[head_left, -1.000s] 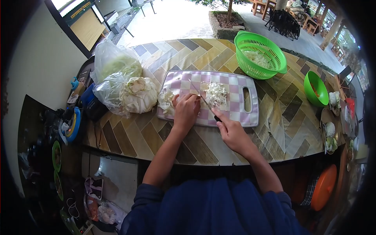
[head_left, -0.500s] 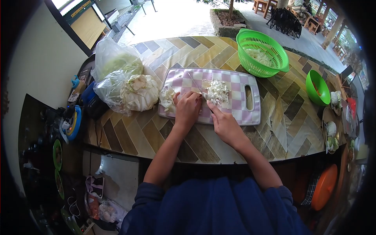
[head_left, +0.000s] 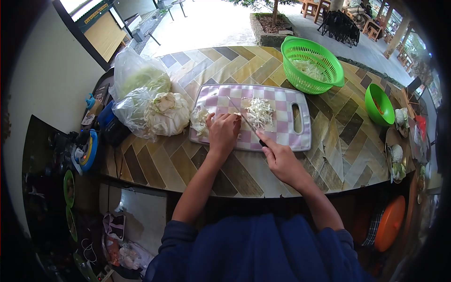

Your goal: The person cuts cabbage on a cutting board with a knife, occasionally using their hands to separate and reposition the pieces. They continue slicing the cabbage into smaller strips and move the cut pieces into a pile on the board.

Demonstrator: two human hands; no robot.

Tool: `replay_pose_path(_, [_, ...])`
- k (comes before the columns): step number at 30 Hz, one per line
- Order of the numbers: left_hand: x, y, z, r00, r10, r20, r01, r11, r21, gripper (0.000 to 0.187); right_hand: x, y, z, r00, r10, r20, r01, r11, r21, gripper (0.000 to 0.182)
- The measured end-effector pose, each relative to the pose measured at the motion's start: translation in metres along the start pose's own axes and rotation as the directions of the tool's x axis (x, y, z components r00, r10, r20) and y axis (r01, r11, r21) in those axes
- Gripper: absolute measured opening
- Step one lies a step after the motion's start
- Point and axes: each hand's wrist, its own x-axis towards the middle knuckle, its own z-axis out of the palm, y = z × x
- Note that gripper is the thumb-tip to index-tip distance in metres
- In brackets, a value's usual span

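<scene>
My right hand (head_left: 283, 160) grips the dark handle of a kitchen knife (head_left: 245, 116), its blade slanting up and left over the board. My left hand (head_left: 224, 133) has its fingers curled down on a piece of cabbage, mostly hidden beneath them, just left of the blade. Both hands are over a pink-and-white checked cutting board (head_left: 280, 137). A small heap of chopped cabbage (head_left: 260, 113) lies right of the blade. More pale cabbage leaf (head_left: 199, 119) shows at the board's left edge, beside my left fingers.
Left of the board sits a whole cabbage (head_left: 168, 114) against a clear plastic bag (head_left: 136, 77) with pale green contents. A green colander (head_left: 307, 84) with shredded cabbage stands at the back right, a green bowl (head_left: 378, 110) farther right. The table (head_left: 329, 164) has a curved front edge.
My right hand has moved a little right and down, drawing the knife back from my left fingers. More of the blade shows now. My left hand stays nearly in place.
</scene>
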Motion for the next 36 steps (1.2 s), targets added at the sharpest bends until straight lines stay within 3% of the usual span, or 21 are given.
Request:
replay_pose_path(3, [0.0,0.0,0.002,0.999,0.028,-0.044,-0.028,1.0,-0.002,0.018,0.001,-0.008,-0.003,0.998,0.04,0.041,-0.038,0.998,-0.041,0.045])
replay_pose_path(6, [0.001,0.002,-0.001,1.0,-0.014,0.014,0.014,1.0,-0.02,0.02,0.007,-0.01,0.0,0.997,0.063,0.05,-0.061,0.997,-0.049,0.044])
replay_pose_path(12, [0.001,0.002,-0.002,0.999,-0.032,0.029,0.032,0.999,0.001,0.019,0.032,0.002,0.021,1.0,0.026,0.003,-0.025,0.993,-0.112,0.046])
replay_pose_path(18, [0.001,0.002,0.0,0.999,-0.025,-0.028,0.026,0.999,0.038,0.019,0.003,0.012,0.018,0.999,-0.003,-0.049,-0.007,0.979,-0.205,0.046])
replay_pose_path(24, [0.001,0.0,0.003,0.999,-0.048,-0.017,0.048,0.999,0.022,0.02,0.001,-0.001,0.004,0.998,0.014,-0.057,-0.014,1.0,-0.002,0.044])
replay_pose_path(36, [0.001,-0.002,0.002,0.999,-0.048,0.001,0.048,0.999,0.001,0.023,0.007,-0.013,0.018,0.997,0.077,0.002,-0.076,0.994,-0.078,0.045])
